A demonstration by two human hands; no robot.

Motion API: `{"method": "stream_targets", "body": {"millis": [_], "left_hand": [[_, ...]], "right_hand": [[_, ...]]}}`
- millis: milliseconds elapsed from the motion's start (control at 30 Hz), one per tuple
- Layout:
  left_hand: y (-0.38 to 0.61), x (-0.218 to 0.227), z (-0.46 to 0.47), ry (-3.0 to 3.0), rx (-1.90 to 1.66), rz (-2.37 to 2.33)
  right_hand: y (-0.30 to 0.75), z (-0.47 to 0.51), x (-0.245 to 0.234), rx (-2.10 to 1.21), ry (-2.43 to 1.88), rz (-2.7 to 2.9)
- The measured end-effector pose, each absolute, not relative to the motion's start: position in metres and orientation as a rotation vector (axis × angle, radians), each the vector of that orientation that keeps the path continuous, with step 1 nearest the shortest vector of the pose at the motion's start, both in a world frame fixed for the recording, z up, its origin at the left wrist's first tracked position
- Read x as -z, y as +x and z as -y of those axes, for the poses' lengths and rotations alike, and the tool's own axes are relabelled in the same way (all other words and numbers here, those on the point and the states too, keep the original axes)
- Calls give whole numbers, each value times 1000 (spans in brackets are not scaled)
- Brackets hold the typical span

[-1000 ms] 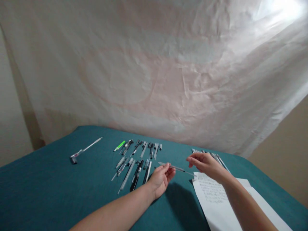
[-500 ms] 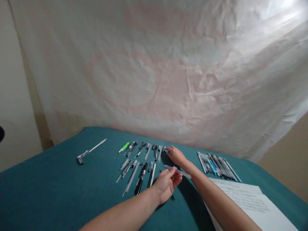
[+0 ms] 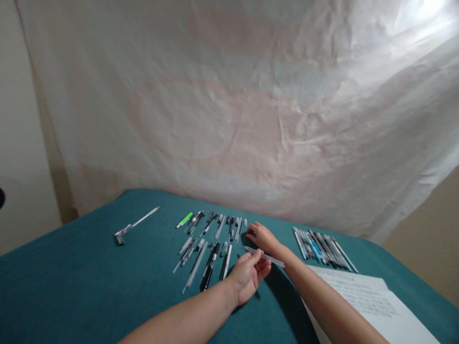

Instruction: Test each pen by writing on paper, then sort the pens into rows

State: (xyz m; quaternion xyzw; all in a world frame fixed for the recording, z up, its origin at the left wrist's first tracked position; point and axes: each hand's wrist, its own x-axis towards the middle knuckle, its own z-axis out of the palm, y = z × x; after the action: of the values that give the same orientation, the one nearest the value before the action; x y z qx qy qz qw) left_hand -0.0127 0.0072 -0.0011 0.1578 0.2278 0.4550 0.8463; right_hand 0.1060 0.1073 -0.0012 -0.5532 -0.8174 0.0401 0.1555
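Note:
A clear, whitish pen barrel (image 3: 269,259) lies across my left hand (image 3: 251,273), pinched between thumb and fingers, its tapered end pointing left. Beyond it, my right hand (image 3: 263,237) is low over the cloth with its fingers loosely bent and apart; nothing shows in them. A small pale pen cap (image 3: 245,222) lies just past those fingertips. To the left are two rows of pen parts: a clear barrel with a cap (image 3: 238,229), a black pen (image 3: 210,267), a white pen (image 3: 228,262) and a long clear barrel (image 3: 195,267).
A bright green pen part (image 3: 184,219) ends the far row. Farther left lies a pen-like piece with a thin rod (image 3: 124,232). A row of pens (image 3: 324,247) and written paper sheets (image 3: 369,303) are on the right. A pale sheet (image 3: 229,119) hangs behind the green-covered table (image 3: 71,286).
My right hand has drawn back slightly from the small pale cap, which now shows more fully on the cloth. My left hand keeps the barrel in the same place.

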Motion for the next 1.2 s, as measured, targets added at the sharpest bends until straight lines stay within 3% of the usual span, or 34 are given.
{"method": "stream_targets", "body": {"millis": [300, 700, 967, 1200], "left_hand": [[-11, 6, -9, 342, -999, -478], [-6, 14, -16, 327, -1082, -507], [-5, 10, -15, 348, -1069, -530], [-5, 8, -16, 356, -1072, -539]], "right_hand": [[137, -39, -19, -134, -1468, 2314], [169, 21, -36, -642, -1295, 1825], [166, 18, -20, -652, -1325, 1698], [163, 19, -18, -449, -1357, 1747]]}}
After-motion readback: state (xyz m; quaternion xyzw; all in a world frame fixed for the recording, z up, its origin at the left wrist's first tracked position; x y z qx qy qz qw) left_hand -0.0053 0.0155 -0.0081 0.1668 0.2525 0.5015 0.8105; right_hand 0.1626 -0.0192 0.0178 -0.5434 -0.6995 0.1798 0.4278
